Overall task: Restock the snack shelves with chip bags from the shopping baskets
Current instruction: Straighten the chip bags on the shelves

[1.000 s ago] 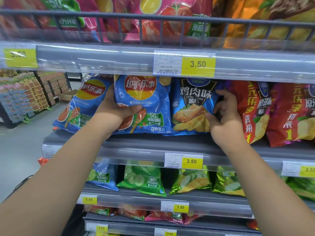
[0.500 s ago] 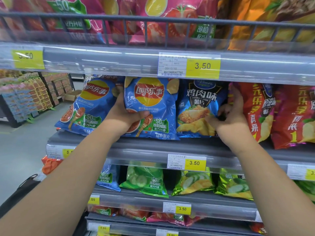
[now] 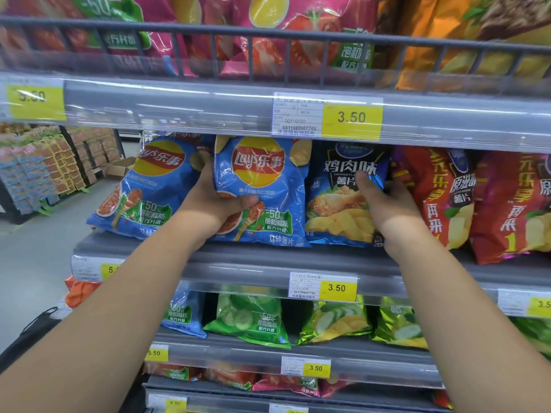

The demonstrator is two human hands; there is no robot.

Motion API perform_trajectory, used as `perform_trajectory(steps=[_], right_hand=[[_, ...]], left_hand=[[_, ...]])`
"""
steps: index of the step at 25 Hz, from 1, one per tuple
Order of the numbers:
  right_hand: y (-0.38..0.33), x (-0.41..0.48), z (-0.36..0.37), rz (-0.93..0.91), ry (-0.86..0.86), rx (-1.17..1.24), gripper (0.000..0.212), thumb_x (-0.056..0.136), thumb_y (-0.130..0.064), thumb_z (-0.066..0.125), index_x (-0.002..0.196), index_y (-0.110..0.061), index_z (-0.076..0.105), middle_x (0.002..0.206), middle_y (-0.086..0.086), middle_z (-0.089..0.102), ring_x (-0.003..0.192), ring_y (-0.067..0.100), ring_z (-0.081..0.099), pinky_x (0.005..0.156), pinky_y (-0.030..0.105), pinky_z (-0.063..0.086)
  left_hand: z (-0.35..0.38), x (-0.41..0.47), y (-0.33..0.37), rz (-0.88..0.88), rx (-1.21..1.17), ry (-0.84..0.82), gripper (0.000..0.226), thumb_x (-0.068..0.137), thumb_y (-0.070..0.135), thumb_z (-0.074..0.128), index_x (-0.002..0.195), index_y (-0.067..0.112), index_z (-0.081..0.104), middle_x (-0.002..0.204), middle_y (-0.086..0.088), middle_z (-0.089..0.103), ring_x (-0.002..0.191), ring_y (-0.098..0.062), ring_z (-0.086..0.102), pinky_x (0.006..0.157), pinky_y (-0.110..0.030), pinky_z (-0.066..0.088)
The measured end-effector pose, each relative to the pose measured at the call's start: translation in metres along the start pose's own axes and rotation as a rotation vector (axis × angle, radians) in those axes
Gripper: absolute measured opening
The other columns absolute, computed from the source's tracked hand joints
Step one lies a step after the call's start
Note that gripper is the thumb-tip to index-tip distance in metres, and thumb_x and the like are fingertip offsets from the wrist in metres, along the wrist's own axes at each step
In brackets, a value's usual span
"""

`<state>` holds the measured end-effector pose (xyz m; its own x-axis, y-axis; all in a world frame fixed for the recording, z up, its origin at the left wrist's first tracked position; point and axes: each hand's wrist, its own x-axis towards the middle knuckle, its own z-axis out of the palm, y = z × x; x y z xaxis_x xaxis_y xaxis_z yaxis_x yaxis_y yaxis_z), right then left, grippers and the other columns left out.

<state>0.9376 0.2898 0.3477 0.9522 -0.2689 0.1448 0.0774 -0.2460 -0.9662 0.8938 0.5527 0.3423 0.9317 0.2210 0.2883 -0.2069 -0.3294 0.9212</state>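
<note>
A light blue Lay's chip bag [image 3: 262, 186] stands upright on the middle shelf [image 3: 268, 257]. My left hand [image 3: 214, 201] grips its left edge, thumb across the front. To its right stands a dark blue chicken-flavour bag [image 3: 337, 201]. My right hand [image 3: 387, 204] holds that bag's right edge, thumb on its front and fingers hidden behind it, between it and a red bag [image 3: 432, 192]. A second light blue Lay's bag [image 3: 149, 186] leans at the shelf's left end.
Pink and orange bags fill the wire-fronted shelf above [image 3: 268, 31]. Green cucumber bags [image 3: 250, 317] sit one shelf down, red ones lower still. More red bags [image 3: 515, 204] stand at far right. A black basket handle [image 3: 41, 320] shows at lower left beside the aisle floor.
My right hand has shifted from between the dark blue and red bags to the dark blue bag's right edge, thumb now on its front. My left hand keeps its grip on the Lay's bag.
</note>
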Motion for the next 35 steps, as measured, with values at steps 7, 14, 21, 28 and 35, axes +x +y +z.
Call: perform_trajectory(steps=[7, 14, 21, 28, 35], right_hand=[[0.006, 0.007, -0.004, -0.022, -0.078, 0.206, 0.064, 0.068, -0.005, 0.085, 0.122, -0.013, 0.052, 0.111, 0.007, 0.068, 0.099, 0.029, 0.067, 0.092, 0.049, 0.054], [0.012, 0.009, -0.012, -0.127, -0.149, 0.216, 0.061, 0.068, -0.004, 0.083, 0.123, -0.012, 0.057, 0.109, 0.007, 0.069, 0.101, 0.029, 0.066, 0.093, 0.047, 0.053], [0.025, 0.006, -0.009, -0.109, -0.187, 0.095, 0.055, 0.080, -0.006, 0.076, 0.129, -0.014, 0.053, 0.123, 0.006, 0.064, 0.110, 0.026, 0.062, 0.098, 0.045, 0.050], [0.024, 0.003, 0.004, -0.106, -0.092, 0.131, 0.046, 0.078, 0.000, 0.076, 0.114, -0.019, 0.055, 0.103, 0.000, 0.066, 0.101, 0.026, 0.064, 0.091, 0.041, 0.053], [0.022, -0.001, 0.008, -0.144, -0.057, 0.054, 0.042, 0.081, 0.000, 0.072, 0.109, -0.024, 0.052, 0.108, 0.001, 0.064, 0.100, 0.023, 0.063, 0.093, 0.042, 0.052]], left_hand=[[-0.004, 0.001, 0.002, 0.007, -0.028, 0.053, 0.065, 0.074, 0.010, 0.081, 0.122, 0.030, 0.042, 0.111, 0.009, 0.064, 0.107, -0.016, 0.061, 0.101, -0.037, 0.045], [-0.007, -0.001, 0.003, 0.044, -0.048, 0.148, 0.072, 0.075, 0.007, 0.080, 0.134, 0.022, 0.042, 0.112, 0.008, 0.063, 0.104, -0.013, 0.061, 0.101, -0.038, 0.047], [-0.003, -0.011, 0.010, 0.004, 0.200, 0.048, 0.093, 0.073, 0.024, 0.084, 0.146, 0.027, 0.027, 0.117, 0.013, 0.057, 0.108, -0.013, 0.055, 0.092, -0.024, 0.040], [0.002, -0.020, 0.012, -0.071, 0.226, 0.065, 0.114, 0.071, 0.023, 0.086, 0.153, 0.031, 0.006, 0.116, 0.018, 0.044, 0.100, -0.006, 0.045, 0.070, -0.010, 0.039], [0.008, -0.021, 0.006, -0.055, 0.287, 0.179, 0.120, 0.067, 0.027, 0.087, 0.152, 0.034, 0.003, 0.100, 0.015, 0.048, 0.076, -0.007, 0.052, 0.082, -0.023, 0.041]])
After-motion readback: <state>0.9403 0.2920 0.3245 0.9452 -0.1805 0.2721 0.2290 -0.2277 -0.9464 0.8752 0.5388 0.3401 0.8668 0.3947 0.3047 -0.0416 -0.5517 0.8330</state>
